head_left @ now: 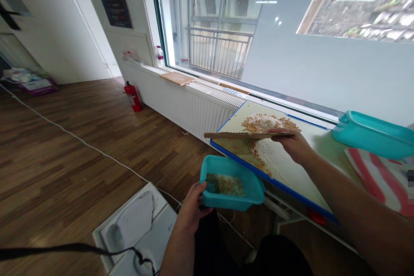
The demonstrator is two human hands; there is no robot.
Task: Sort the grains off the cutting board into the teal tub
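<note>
My left hand (190,208) grips the near left rim of a teal plastic basin (211,202), held just below the table's edge. Yellow kernels mixed with white powder (228,184) lie in the bottom of the basin. In my right hand (293,143) is a flat strip of cardboard (237,136), held edge-on above the table. Beneath and beyond the strip, a heap of yellow kernels and white grains (261,123) spreads over the pale, blue-edged tabletop (300,177). A trail of kernels runs toward the near edge, above the basin.
A second teal basin (371,133) stands at the table's right, beside a red-and-white striped cloth or bag (371,172). Behind the table run a window and a white radiator (207,110). A fire extinguisher (132,96) and a white cable (106,155) are on the wooden floor.
</note>
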